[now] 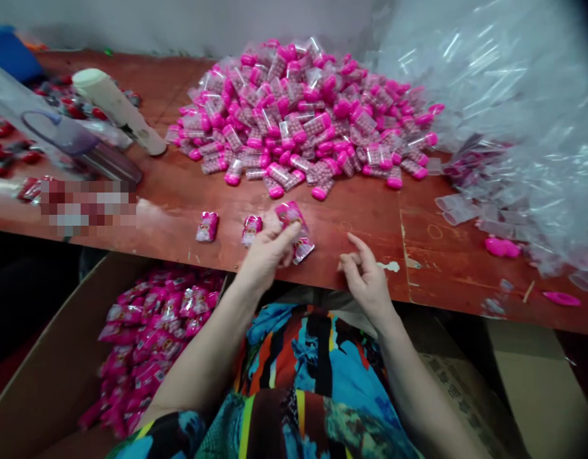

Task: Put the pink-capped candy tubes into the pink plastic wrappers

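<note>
My left hand (270, 250) pinches a pink printed foil packet (288, 213) between thumb and fingers, just above the table's front edge. Below it, partly behind my fingers, another pink packet (303, 247) shows. Two small filled packets lie to the left: a pink packet (252, 230) close to my left hand and a pink packet (207, 226) farther off. Over the table edge to the right, my right hand (367, 274) has its index finger stretched out and the others loosely bent, with nothing visible in it.
A large heap of clear, pink-capped tubes (294, 121) covers the back of the red table (179, 204). Plastic bags with loose empty tubes (459, 207) are on the right. A purple-lidded bottle (90, 146) and a pale cylinder (119, 108) stand left. Below, a cardboard box (50, 357) holds many pink packets.
</note>
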A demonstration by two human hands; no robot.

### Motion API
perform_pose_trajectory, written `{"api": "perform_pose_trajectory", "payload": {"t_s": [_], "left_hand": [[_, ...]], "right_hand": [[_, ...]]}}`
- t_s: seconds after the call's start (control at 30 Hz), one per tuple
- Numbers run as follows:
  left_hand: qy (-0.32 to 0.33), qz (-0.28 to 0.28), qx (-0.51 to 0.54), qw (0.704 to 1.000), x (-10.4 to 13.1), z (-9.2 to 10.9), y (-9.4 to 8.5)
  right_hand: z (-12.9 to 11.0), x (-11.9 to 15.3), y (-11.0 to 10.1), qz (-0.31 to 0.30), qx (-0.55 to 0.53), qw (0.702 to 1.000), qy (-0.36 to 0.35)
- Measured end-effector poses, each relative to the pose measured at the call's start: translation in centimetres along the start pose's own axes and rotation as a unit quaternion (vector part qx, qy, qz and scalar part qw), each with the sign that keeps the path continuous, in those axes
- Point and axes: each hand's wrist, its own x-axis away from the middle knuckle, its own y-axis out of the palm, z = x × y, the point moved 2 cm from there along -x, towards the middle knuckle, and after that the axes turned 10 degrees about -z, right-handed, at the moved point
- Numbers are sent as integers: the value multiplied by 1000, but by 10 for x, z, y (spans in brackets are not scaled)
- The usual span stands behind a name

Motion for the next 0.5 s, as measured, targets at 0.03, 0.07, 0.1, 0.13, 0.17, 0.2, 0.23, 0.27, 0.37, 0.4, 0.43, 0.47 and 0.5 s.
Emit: {"api": "perform_pose_trajectory", "payload": {"t_s": [0.03, 0.07, 0.1, 0.13, 0.17, 0.2, 0.23, 0.27, 0.37, 0.4, 0.43, 0.47, 0.5], "left_hand": [[32, 59, -49, 997, -1, 7, -20], [52, 102, -106, 988, -3, 12, -40], [63, 136, -169, 974, -5, 15, -58], [62, 155, -242, 956, -7, 18, -73], [54, 167, -322, 930, -8, 20, -84], [43, 182, -402, 896, -8, 21, -92], [30, 203, -476, 855, -6, 21, -95], [19, 231, -539, 810, -4, 20, -95], [-2, 306, -650, 696, 6, 12, -81], [1, 297, -675, 675, 7, 7, -74], [10, 277, -701, 658, 8, 2, -66], [24, 253, -720, 645, 9, -3, -59], [42, 230, -732, 640, 10, -7, -53]], "right_hand": [[-5, -6, 5, 0, 64, 997, -33], [-11, -12, 11, -9, 122, 990, -68], [-16, -18, 19, -20, 174, 979, -99], [-19, -23, 28, -29, 225, 966, -123], [-22, -27, 37, -40, 274, 951, -136], [-24, -31, 47, -50, 317, 936, -141], [-24, -33, 56, -59, 354, 922, -144], [-24, -34, 64, -68, 384, 909, -146], [-20, -34, 80, -78, 434, 884, -156], [-18, -33, 82, -73, 444, 879, -158], [-16, -32, 82, -66, 451, 876, -157], [-15, -32, 80, -58, 456, 875, -153], [-14, -32, 77, -51, 459, 875, -146]]}}
